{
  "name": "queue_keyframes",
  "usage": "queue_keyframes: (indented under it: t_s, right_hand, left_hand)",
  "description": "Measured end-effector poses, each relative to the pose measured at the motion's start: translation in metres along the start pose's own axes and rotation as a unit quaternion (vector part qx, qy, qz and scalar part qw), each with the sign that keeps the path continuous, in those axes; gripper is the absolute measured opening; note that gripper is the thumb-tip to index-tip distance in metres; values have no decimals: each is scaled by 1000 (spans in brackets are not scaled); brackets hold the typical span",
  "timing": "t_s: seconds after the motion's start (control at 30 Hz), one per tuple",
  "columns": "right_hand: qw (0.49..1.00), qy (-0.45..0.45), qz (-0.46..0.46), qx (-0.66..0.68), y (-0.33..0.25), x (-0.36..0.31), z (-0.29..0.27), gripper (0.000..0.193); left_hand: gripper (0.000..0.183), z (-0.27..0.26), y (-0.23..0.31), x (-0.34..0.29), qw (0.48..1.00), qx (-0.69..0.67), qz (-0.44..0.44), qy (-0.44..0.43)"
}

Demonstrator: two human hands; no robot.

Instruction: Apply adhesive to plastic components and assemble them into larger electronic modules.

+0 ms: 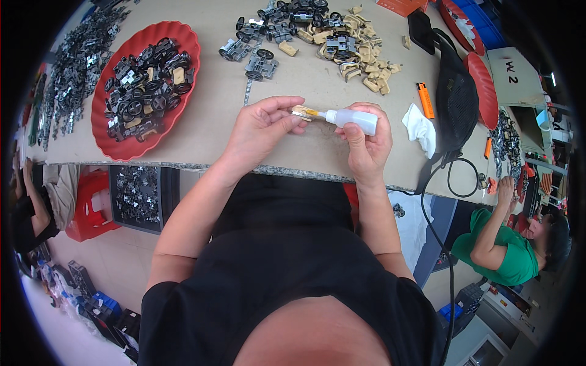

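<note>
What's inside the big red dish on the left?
Inside the red dish is a heap of black and grey wheeled pieces, with a few tan pieces among them. The top ones cover the dish's middle, so what lies underneath can't be seen.

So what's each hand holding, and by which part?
Left hand: small tan piece, pinched by its left end, thumb and fingers. Right hand: translucent white squeeze bottle, by its body.

Workshop, with grey parts heaped [74,76]
</note>
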State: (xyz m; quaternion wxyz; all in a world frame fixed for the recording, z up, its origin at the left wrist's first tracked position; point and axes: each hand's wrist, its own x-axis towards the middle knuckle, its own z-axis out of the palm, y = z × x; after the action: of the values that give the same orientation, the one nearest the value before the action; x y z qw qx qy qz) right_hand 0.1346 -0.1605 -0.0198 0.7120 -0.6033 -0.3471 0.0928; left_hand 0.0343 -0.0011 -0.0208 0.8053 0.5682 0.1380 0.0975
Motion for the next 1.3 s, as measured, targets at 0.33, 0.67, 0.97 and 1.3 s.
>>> queue_keyframes:
  t_s: [0.33,0.67,0.97,1.3]
  right_hand:
    - [998,8,-25,-51,5,-2,-4,28]
    - [998,18,-26,-56,4,-2,-3,28]
    - [993,-15,-50,-106,7,-1,-9,24]
    - [953,188,129,197,-10,22,-23,30]
  left_hand:
    - [28,0,0,0,1000,2,4,2]
    - [28,0,0,0,1000,-11,2,16]
    - [28,-1,1,0,1000,-1,1,14]
    - [26,0,3,2,1000,-9,4,13]
